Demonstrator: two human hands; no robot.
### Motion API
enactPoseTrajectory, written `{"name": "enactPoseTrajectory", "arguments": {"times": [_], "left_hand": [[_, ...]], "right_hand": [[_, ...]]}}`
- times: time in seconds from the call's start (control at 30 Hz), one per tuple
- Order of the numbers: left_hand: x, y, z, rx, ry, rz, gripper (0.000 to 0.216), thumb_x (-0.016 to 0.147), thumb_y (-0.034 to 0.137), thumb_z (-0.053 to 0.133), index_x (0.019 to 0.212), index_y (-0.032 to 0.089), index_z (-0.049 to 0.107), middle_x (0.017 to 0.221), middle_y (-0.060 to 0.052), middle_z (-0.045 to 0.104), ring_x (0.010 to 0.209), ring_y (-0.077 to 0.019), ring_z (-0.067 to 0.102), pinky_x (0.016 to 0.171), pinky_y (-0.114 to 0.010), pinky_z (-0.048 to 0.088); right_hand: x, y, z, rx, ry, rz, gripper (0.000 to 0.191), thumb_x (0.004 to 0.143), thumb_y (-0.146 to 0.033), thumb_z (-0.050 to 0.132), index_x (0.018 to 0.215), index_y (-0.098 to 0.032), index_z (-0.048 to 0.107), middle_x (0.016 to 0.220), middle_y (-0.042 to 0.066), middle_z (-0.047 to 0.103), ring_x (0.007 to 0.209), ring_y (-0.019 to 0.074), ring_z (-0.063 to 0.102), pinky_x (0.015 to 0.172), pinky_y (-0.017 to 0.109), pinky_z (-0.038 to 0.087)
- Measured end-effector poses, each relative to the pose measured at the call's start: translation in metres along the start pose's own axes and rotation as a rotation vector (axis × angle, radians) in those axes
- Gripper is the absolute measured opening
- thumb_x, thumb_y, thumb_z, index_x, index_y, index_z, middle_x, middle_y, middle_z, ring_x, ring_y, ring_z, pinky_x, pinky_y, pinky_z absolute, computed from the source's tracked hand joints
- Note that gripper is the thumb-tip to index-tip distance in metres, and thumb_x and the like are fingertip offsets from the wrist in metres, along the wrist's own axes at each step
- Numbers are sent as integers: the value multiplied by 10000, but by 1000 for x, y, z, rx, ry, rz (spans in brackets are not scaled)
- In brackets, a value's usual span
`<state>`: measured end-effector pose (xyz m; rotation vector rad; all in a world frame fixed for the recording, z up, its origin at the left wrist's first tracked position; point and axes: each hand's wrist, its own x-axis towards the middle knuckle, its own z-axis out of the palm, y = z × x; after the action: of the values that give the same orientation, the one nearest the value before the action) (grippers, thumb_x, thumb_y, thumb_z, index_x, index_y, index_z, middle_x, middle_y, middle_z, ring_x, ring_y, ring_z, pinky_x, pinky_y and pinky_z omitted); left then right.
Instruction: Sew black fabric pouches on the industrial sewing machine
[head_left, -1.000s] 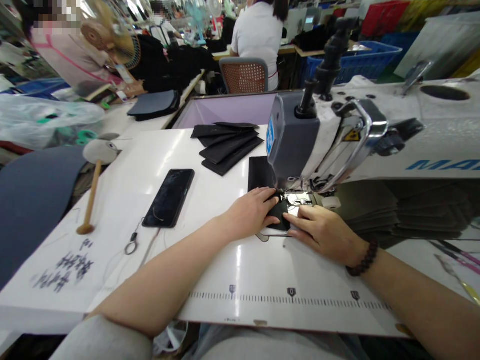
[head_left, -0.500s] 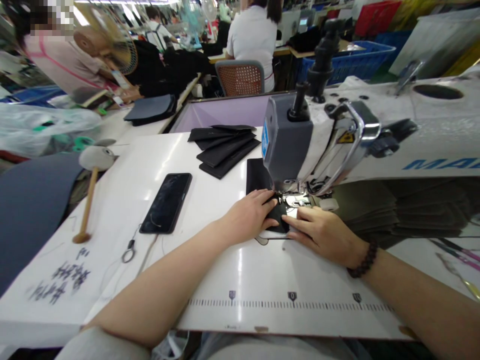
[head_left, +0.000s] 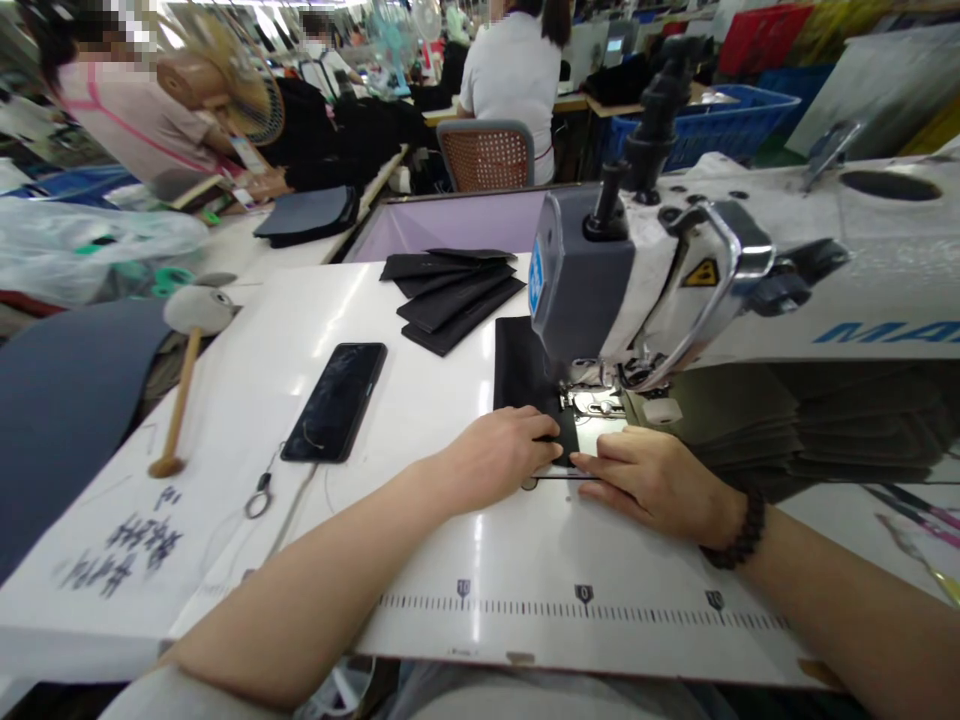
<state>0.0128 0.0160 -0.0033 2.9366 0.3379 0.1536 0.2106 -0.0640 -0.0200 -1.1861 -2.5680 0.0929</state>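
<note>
A black fabric piece [head_left: 521, 362] lies flat on the sewing machine's bed, its right edge beside the shiny presser foot and needle plate [head_left: 598, 403]. My left hand [head_left: 499, 455] rests on the near part of this piece, fingers stretched out and lying flat, pressing from above. At the near right corner of the fabric, my right hand [head_left: 660, 485] touches the edge with a fingertip; its fingers are apart and partly bent over the plate. The machine head [head_left: 581, 275] stands just beyond both hands and hides part of the fabric's far right side.
Fanned black fabric pieces [head_left: 457, 300] lie behind the work. Left are a phone [head_left: 335, 402] with a ring strap and a wooden-handled mallet [head_left: 184, 400]. Dark stacked pieces [head_left: 847, 420] sit under the machine arm, scissors [head_left: 922, 512] at right. Co-workers sit beyond.
My left hand has slid back toward me along the fabric, uncovering more of it by the presser foot. My right hand has shifted slightly nearer to me. The view has moved a little.
</note>
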Motion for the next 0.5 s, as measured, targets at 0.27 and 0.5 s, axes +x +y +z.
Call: {"name": "enactPoseTrajectory", "arguments": {"times": [0.27,0.5], "left_hand": [[2,-7,5,13,65,-18,225,887,200,424,961,114,619,1014,-74,568,909,-180,519,824,-291,451],[11,-18,6,17,78,-61,214,881,191,436,939,108,624,989,-77,577,925,-184,524,820,-291,464]], "right_hand": [[0,3,4,3,-1,84,434,933,-381,285,982,-111,622,698,51,532,628,146,484,577,270,364],[5,7,8,-48,-1,202,391,909,-401,347,1042,-126,590,785,71,571,658,160,529,591,270,395]]}}
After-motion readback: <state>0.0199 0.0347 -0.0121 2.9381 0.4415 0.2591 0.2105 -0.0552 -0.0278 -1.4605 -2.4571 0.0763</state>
